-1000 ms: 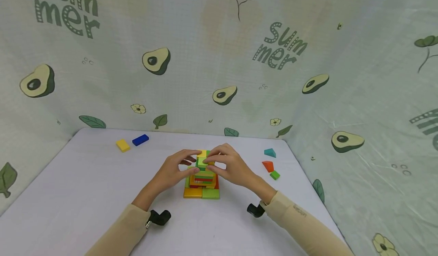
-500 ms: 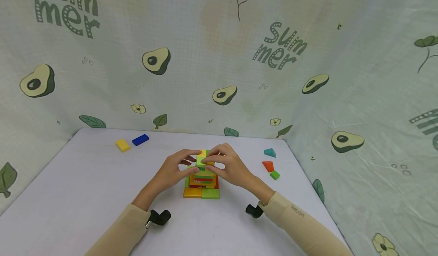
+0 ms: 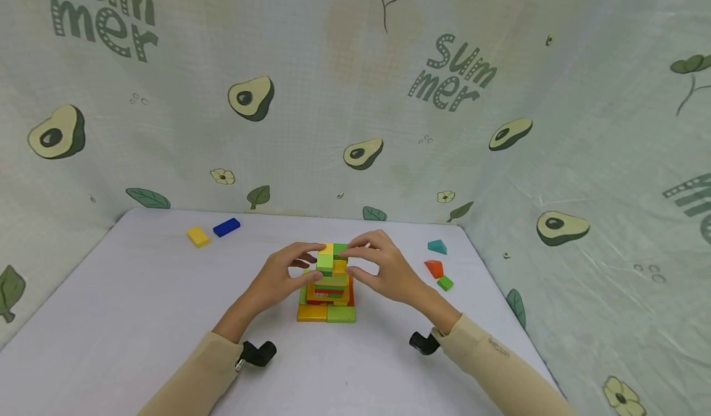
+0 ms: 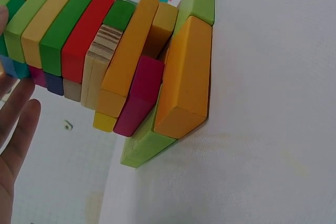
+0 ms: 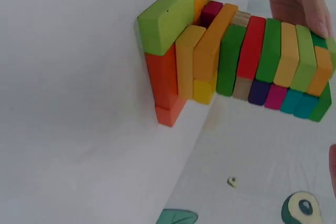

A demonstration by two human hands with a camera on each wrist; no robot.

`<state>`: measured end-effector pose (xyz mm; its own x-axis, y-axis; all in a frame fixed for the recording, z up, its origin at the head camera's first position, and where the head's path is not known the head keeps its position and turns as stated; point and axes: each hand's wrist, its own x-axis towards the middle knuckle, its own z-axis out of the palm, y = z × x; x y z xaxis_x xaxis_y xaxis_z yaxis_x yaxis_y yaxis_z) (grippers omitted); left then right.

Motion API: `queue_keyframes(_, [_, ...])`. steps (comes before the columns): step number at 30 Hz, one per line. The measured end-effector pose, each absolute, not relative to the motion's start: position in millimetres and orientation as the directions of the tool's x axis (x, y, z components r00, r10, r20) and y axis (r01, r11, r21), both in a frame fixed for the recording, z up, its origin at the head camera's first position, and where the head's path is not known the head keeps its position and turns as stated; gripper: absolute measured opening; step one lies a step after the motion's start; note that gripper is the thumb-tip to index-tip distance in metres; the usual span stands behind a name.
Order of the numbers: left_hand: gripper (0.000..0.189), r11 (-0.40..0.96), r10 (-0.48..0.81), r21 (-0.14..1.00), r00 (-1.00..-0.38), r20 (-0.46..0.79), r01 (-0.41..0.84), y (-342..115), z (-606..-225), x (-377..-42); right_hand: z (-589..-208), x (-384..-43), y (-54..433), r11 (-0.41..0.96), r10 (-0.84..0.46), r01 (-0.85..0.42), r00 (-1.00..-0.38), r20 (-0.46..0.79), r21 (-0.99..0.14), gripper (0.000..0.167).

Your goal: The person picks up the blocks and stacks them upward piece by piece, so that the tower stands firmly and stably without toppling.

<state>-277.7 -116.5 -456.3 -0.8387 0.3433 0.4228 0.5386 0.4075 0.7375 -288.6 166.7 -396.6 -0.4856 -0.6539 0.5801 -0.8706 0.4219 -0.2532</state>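
Note:
A tower of coloured wooden blocks (image 3: pixel 331 283) stands mid-table on a wider base of lime, orange and red-orange blocks (image 5: pixel 161 77). My left hand (image 3: pixel 280 275) holds the tower's upper left side, thumb at the near corner and index finger at the far corner. In the right wrist view, that thumb lies against a dark green block (image 5: pixel 318 41) near the top. My right hand (image 3: pixel 389 273) is beside the tower's upper right with thumb and fingers spread, holding nothing. On top, a lime block (image 3: pixel 324 262), a yellow block (image 3: pixel 326 249) and a green block (image 3: pixel 339 249) show.
Back left on the white table (image 3: pixel 166 317) lie a yellow block (image 3: pixel 198 236) and a blue block (image 3: pixel 226 227). To the right are a teal block (image 3: pixel 437 247), an orange-red block (image 3: pixel 434 268) and a small green block (image 3: pixel 445 282). Printed cloth (image 3: pixel 311 126) hangs behind.
My right hand has drawn back to the right from the tower's top, uncovering the lime block it was touching. The left hand stays in place.

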Motion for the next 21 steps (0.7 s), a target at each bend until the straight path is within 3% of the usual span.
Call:
queue_keyframes(10, [0.058,0.418,0.337,0.729,-0.838,0.429,0.542,-117.2,-457.4,-278.0,-428.8,-300.7,276.6,0.686,-0.472,-0.668,-0.710,0.523,-0.288,0.035])
queue_keyframes(16, [0.058,0.419,0.340,0.723,-0.834,0.435,0.548,-118.4,-456.9,-278.4,-458.6,-311.9,336.0,0.822,-0.342,-0.459,-0.871,0.352,-0.337,0.031])
queue_keyframes(21, [0.059,0.415,0.346,0.725,-0.832,0.434,0.551,-117.6,-456.3,-277.9,-472.2,-313.2,359.1,0.880,-0.271,-0.338,-0.934,0.232,-0.333,0.028])
